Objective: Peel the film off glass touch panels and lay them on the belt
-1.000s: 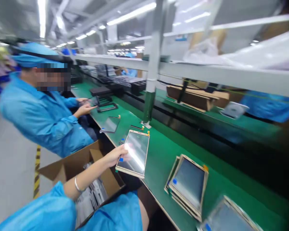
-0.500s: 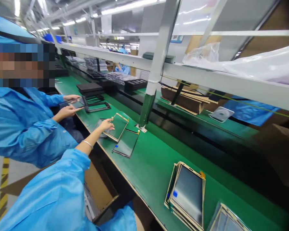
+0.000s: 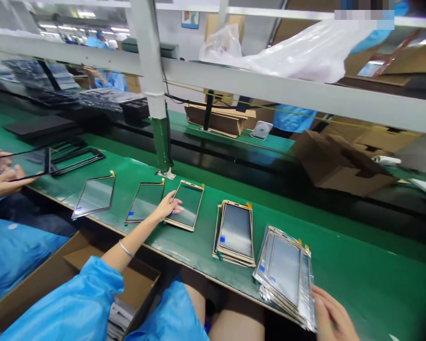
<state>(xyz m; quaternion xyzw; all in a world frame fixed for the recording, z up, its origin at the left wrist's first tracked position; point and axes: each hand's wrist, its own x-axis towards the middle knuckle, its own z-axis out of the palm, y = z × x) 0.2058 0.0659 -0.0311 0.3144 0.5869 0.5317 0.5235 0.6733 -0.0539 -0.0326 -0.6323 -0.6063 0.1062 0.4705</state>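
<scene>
My left hand (image 3: pixel 168 207) grips the left edge of a gold-framed glass screen panel (image 3: pixel 188 208), its fingers reaching over the glass. The panel is low at the bench; whether it rests fully on it I cannot tell. Beside it lie two dark-edged glass panels, one close by (image 3: pixel 145 202) and one farther left (image 3: pixel 94 195), each with a blue tab. At the lower right, my right hand (image 3: pixel 332 312) closes on the right edge of a stack of plastic-wrapped screen panels (image 3: pixel 287 270). Between my hands stands another stack of gold-framed panels (image 3: pixel 236 232).
At the left a co-worker's hands (image 3: pixel 12 177) hold a black-edged panel (image 3: pixel 24 163) near black frames (image 3: pixel 78 158). A white-and-green post (image 3: pixel 159 128) rises from the bench. An open carton (image 3: pixel 142 284) stands below its front edge. Clear plastic bags (image 3: pixel 291 52) lie on the rail.
The view has swung right. My left hand has brought the gold-framed panel rightward, off the dark-edged panels to their right side. My right hand has come into view at the wrapped stack.
</scene>
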